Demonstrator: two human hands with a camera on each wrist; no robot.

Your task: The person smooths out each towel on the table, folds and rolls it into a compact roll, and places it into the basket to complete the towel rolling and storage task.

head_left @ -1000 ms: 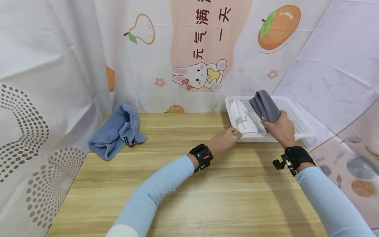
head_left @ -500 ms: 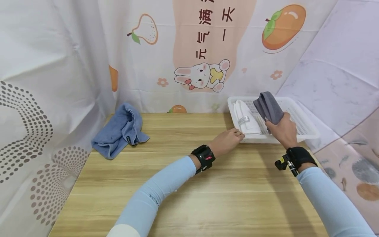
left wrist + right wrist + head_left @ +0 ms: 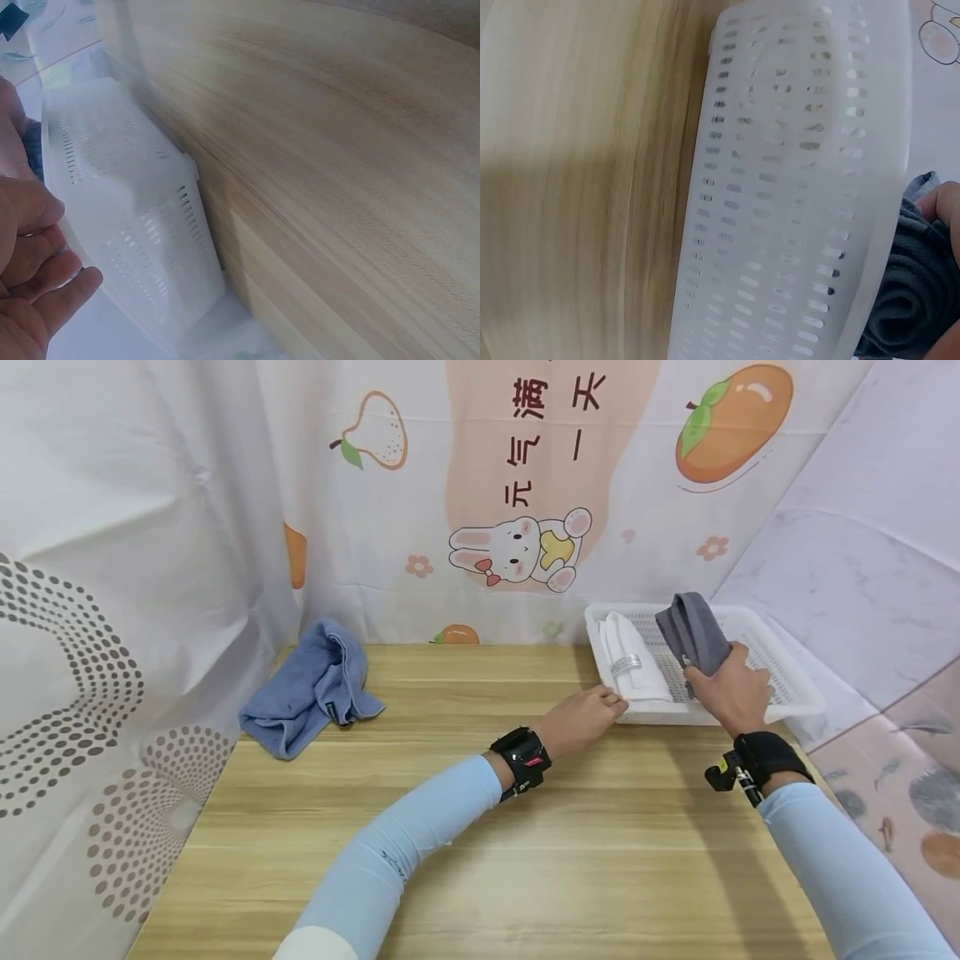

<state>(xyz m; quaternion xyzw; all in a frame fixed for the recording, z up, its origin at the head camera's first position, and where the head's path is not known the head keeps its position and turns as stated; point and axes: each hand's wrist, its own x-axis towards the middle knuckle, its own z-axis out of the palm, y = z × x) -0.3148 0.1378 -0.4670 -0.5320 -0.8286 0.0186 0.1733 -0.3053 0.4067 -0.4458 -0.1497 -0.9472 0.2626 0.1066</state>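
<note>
In the head view, a white perforated basket [image 3: 667, 717] stands at the back right of the table. My left hand [image 3: 581, 720] has its fingertips curled at the basket's front left corner, on the rim. My right hand [image 3: 735, 689] grips a folded grey towel [image 3: 697, 639] above the basket, its far end pointing up and left. From the right wrist, the towel's rolled end [image 3: 900, 300] shows behind the basket rim. A folded white towel [image 3: 648, 672] with a silver band [image 3: 626, 665] lies inside the basket's left part.
A crumpled blue towel [image 3: 300, 693] lies at the back left of the wooden table [image 3: 525, 860]. Printed curtains [image 3: 420, 527] hang behind the table and along both sides. The basket sits close to the back curtain.
The head view has swung slightly left, so everything appears shifted to the right. Both hands keep their places at the basket, and the right hand still holds the grey towel.
</note>
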